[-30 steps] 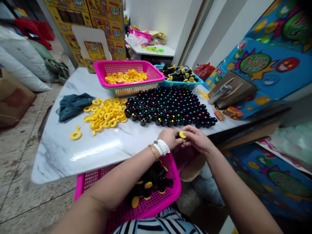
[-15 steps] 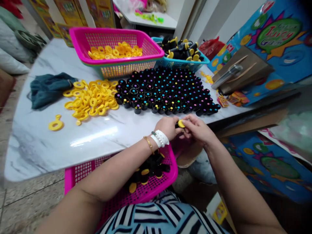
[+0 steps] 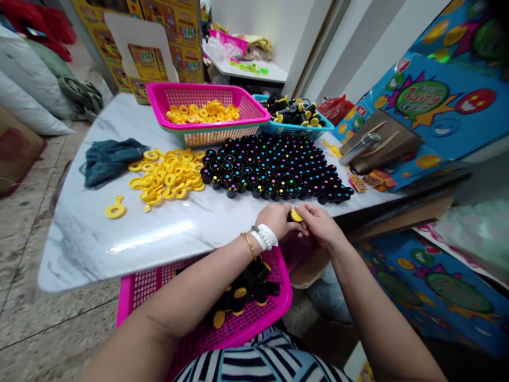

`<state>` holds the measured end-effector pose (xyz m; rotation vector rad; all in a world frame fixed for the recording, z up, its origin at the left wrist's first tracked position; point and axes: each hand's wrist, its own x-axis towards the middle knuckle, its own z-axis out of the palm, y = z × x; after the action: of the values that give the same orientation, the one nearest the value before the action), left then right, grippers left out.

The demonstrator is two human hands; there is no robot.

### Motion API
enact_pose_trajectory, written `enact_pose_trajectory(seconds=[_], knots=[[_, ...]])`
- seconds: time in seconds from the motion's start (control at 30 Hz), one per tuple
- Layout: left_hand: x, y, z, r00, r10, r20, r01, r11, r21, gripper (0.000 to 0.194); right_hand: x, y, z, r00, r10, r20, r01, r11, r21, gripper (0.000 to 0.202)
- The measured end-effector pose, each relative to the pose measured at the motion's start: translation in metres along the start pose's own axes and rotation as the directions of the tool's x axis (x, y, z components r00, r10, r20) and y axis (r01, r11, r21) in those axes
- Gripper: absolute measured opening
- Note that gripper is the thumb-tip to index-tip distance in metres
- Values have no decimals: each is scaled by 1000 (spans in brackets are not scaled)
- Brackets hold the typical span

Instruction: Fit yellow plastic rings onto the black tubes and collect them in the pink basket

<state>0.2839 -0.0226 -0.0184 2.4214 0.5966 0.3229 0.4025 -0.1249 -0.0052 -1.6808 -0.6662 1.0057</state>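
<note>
Between my hands, over the table's front edge, is a small black cylinder with a yellow cap (image 3: 295, 216). My left hand (image 3: 275, 220) is closed round its black body, most of which the fingers hide. The fingers of my right hand (image 3: 318, 223) pinch at the yellow cap. Just beyond my hands stand many black cups (image 3: 274, 164) in close rows, with small coloured dots in their middles. To their left lies a heap of yellow rings with tabs (image 3: 170, 178). Below my left forearm, a pink basket (image 3: 284, 297) holds black cylinders with yellow caps (image 3: 238, 300).
On the marble-look table (image 3: 91, 239) lie a single yellow ring (image 3: 115, 210) and a dark cloth (image 3: 111, 159). Behind are a pink basket (image 3: 159, 114) of yellow rings and a blue basket (image 3: 318, 130) of capped black cylinders. Blue cartons (image 3: 457, 106) and a brown paper bag (image 3: 382, 140) flank the right.
The camera view has tilted up, so the table and baskets appear lower and more of the background shows. Both hands keep their hold on the capped cylinder.
</note>
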Motion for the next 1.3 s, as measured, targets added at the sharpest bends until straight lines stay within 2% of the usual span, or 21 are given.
enact_pose_trajectory(seconds=[0.17, 0.4, 0.63, 0.7, 0.77, 0.83, 0.9, 0.93, 1.07, 1.1, 1.17, 1.3], knots=[[-1, 3, -2, 1000, 1, -3, -1, 999, 40, 50, -2, -2, 3, 999, -53, 2, 53, 995, -83, 38], [-2, 4, -2, 1000, -13, -6, 14, 998, 60, 43, -4, -1, 8, 992, -120, -24, 112, 965, -237, 39], [-2, 5, -2, 999, -34, -1, 34, 997, 76, 46, -4, -2, -1, 990, -138, 20, 136, 933, -333, 44], [-2, 6, -2, 999, -39, -12, 40, 995, 91, 45, -9, -4, -2, 984, -179, -13, 161, 916, -368, 44], [-3, 6, -1, 999, -41, -22, 43, 994, 101, 42, -16, -6, -2, 958, -272, -86, 206, 868, -451, 41], [-3, 6, 0, 999, -46, -24, 48, 994, 102, 39, -24, -9, 0, 908, -399, -130, 246, 757, -605, 34], [-4, 6, 0, 999, -43, -16, 45, 995, 92, 36, -29, -12, 3, 876, -470, -112, 246, 634, -733, 26], [-4, 6, 0, 999, -36, -9, 36, 996, 85, 33, -30, -13, 5, 875, -474, -102, 231, 593, -772, 24], [-4, 6, -2, 1000, 1, 10, -2, 997, 71, 24, -28, -12, 11, 883, -454, -117, 163, 530, -832, 20], [-3, 6, -2, 1000, 2, 9, -3, 997, 72, 23, -28, -11, 11, 883, -454, -121, 161, 533, -831, 20], [-3, 6, -2, 1000, -6, 5, 5, 998, 70, 24, -27, -8, 9, 892, -436, -118, 189, 599, -778, 20], [-4, 6, -2, 1000, -21, 5, 21, 999, 46, 36, -27, -4, -1, 899, -400, -176, 268, 823, -500, 24]])
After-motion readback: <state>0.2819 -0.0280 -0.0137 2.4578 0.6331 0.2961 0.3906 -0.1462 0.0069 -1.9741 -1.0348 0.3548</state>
